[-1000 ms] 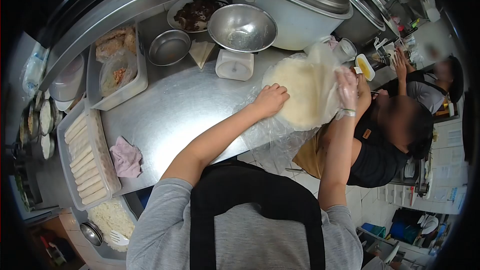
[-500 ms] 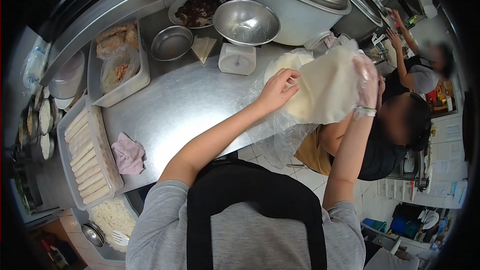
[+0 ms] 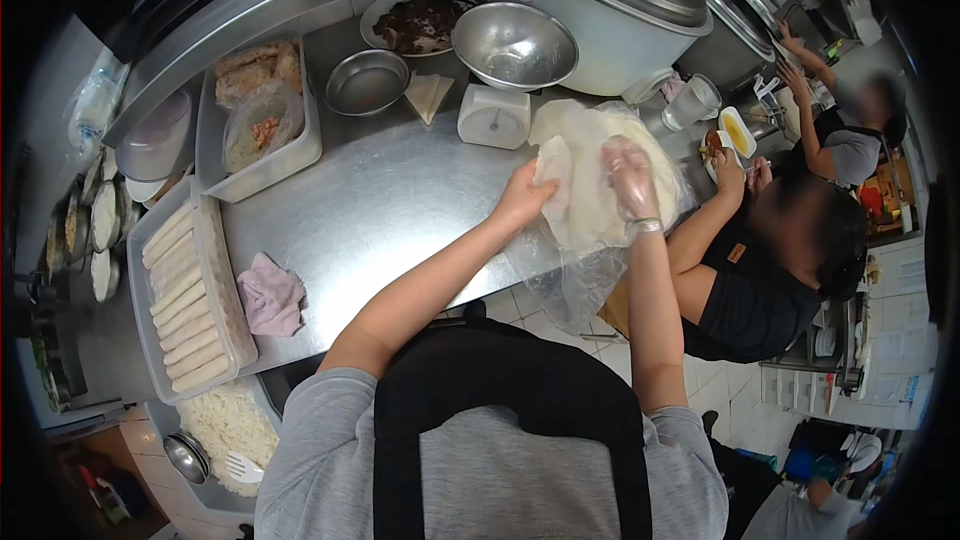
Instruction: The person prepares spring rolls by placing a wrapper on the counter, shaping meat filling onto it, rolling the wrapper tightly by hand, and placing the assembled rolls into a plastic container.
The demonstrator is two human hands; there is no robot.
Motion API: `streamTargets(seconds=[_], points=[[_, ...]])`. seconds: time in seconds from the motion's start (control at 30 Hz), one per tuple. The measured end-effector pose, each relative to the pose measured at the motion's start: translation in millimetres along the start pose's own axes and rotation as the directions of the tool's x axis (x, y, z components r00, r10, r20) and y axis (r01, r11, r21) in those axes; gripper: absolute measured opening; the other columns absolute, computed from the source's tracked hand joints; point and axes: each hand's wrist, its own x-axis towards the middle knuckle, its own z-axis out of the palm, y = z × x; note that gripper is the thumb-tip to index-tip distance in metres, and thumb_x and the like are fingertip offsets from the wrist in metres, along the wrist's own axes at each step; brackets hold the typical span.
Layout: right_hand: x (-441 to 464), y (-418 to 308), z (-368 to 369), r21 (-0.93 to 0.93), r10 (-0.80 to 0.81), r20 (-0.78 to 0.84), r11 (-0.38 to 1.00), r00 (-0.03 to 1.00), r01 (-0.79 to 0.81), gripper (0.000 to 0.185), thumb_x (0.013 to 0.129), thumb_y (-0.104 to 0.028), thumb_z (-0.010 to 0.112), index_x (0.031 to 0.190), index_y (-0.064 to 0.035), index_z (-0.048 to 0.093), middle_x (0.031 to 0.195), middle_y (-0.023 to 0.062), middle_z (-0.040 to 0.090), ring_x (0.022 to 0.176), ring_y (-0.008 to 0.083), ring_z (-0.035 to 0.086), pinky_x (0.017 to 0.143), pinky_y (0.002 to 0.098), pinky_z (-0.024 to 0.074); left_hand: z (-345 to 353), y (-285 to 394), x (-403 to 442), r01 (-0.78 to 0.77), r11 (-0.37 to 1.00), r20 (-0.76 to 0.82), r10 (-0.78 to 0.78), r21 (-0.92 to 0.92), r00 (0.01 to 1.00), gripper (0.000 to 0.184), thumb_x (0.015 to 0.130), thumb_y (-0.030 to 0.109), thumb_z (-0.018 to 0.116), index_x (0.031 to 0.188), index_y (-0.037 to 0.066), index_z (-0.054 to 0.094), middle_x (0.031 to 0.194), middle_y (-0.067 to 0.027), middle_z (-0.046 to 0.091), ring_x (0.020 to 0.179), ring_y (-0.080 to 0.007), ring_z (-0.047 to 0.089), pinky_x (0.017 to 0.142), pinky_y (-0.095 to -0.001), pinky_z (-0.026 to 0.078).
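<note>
A pale stack of thin, round wrapper sheets (image 3: pixel 590 225) lies on clear plastic at the counter's right end. My bare left hand (image 3: pixel 522 195) pinches the left edge of a wrapper, which stands slightly lifted there. On top of the sheets rests my right hand (image 3: pixel 632 183), in a clear plastic glove, its fingers stretched over the surface and a little blurred. The plastic bag (image 3: pixel 570 285) hangs over the counter's front edge. Just beyond the stack stand a white kitchen scale (image 3: pixel 494 120) and the steel bowl (image 3: pixel 515 45) on it.
Rolled wrappers fill a plastic tub (image 3: pixel 235 325) at left, near a pink cloth (image 3: pixel 271 295). Behind are another tub (image 3: pixel 265 180), a round pan (image 3: pixel 366 82) and a folded wrapper (image 3: pixel 429 98). A co-worker (image 3: pixel 745 270) sits close on the right, holding food containers.
My right hand has come down and left, laying the raised wrapper onto the stack. My left hand has moved slightly left and now grips a wrapper edge.
</note>
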Motion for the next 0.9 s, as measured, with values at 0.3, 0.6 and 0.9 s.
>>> streamTargets(seconds=[0.3,0.6,0.9], points=[[43.2,-80.0,-127.7,0.292,-0.129,-0.389,0.922,0.912,0.255,0.017,0.088,-0.018,0.065,0.098,-0.0043,0.064,0.099,0.0049,0.066,0.091,0.0154,0.062,0.083,0.0286,0.0507,-6.1,-9.2,5.6,0.269,0.963,-0.083,-0.269,-0.012,0.96,0.032,0.09,0.002,0.051,0.122,-0.003,0.053,0.114,-0.013,0.062,0.096,-0.0209,0.064,0.08,-0.0305,0.052],[67.1,-156.1,-197.0,0.327,-0.338,-0.384,0.82,0.859,0.469,0.024,0.091,-0.012,0.057,0.106,0.0065,0.059,0.104,0.0149,0.065,0.092,0.022,0.064,0.082,0.031,0.0531,0.1,-73.3,57.0,0.041,0.952,-0.1,-0.011,0.303,0.995,0.038,0.08,0.005,0.056,0.117,-0.005,0.055,0.112,-0.0192,0.064,0.102,-0.03,0.063,0.087,-0.038,0.049],[49.9,-220.1,-169.3,0.4,-0.471,-0.322,0.719,0.822,0.568,0.028,0.091,-0.008,0.054,0.115,0.0068,0.054,0.112,0.0168,0.062,0.102,0.0235,0.062,0.09,0.0329,0.0498,14.8,-37.1,33.8,0.063,0.919,-0.03,-0.056,0.389,0.998,0.066,0.076,0.025,0.07,0.13,-0.003,0.044,0.123,-0.0226,0.055,0.116,-0.0353,0.053,0.099,-0.0387,0.041]])
